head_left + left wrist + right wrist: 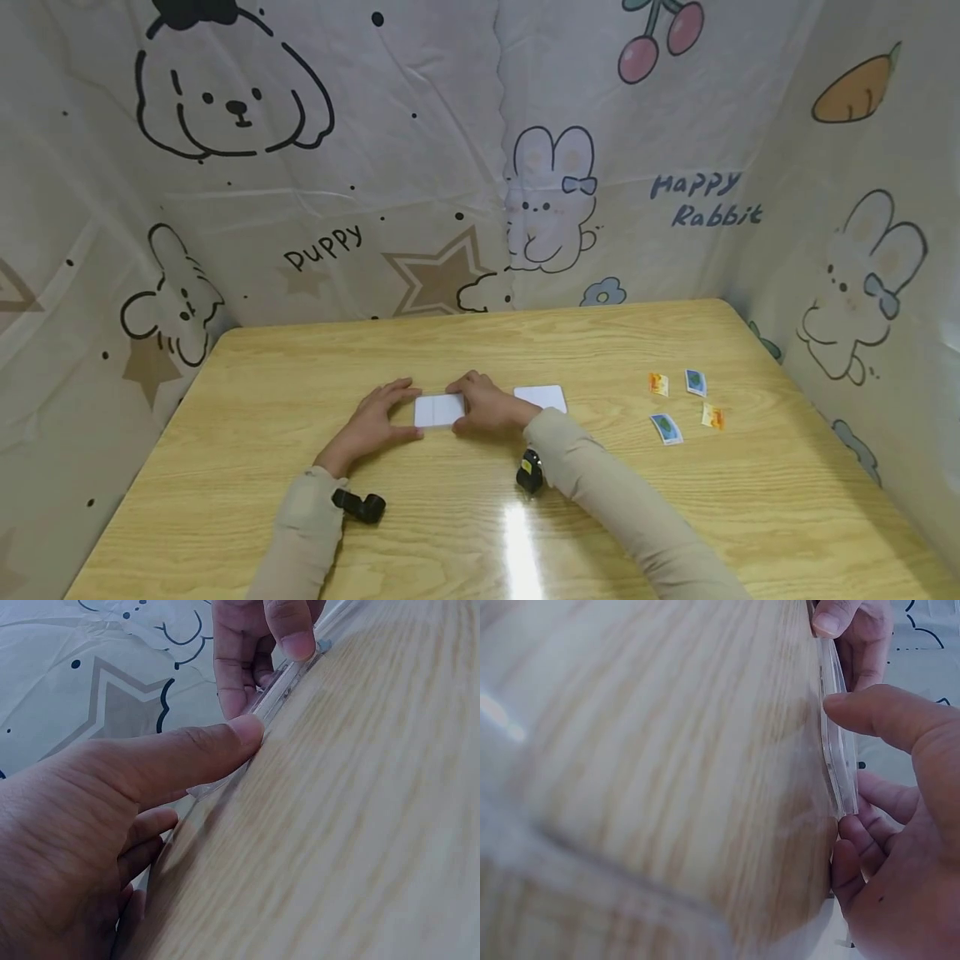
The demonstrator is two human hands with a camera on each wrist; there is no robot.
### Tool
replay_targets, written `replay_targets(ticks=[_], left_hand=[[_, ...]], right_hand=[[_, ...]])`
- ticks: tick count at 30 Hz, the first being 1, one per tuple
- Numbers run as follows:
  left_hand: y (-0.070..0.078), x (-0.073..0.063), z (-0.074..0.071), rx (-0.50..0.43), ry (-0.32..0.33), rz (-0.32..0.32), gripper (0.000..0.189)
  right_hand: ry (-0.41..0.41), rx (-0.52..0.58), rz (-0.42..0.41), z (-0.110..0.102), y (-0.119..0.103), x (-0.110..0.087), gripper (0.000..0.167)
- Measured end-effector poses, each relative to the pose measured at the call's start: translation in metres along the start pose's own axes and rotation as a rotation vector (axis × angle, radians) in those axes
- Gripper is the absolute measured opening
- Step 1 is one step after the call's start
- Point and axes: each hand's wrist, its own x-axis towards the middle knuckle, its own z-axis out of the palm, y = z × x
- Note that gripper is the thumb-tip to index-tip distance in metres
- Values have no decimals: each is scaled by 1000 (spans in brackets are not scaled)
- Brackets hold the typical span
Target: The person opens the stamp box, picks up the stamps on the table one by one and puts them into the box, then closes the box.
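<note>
A flat clear plastic case (439, 411), whitish from above, lies on the table between both hands. My left hand (373, 423) grips its left end, thumb on the near edge and fingers toward the far edge. At the opposite end my right hand (491, 406) holds it the same way. In the left wrist view the left thumb (244, 731) presses on the case's side. The right wrist view shows the right thumb (840, 703) against the transparent edge of the case (838, 757). Part of the right end is hidden under the right hand.
Just right of the right hand lies another flat white piece (542, 397) with rounded corners. Farther right are small picture cards, among them a blue-green one (667, 428) and an orange one (713, 417). A printed curtain (435, 183) hangs behind the wooden table (300, 367).
</note>
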Motion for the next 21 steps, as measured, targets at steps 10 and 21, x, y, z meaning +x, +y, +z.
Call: replay_targets(ticks=[10,21], left_hand=[[2,-1,-2,-28,-11,3,69],[-2,2,-3,-60,-11,23,74]], right_hand=[[8,-6,-25,0,2,-1,59],[3,47,1,-6,2,0,64]])
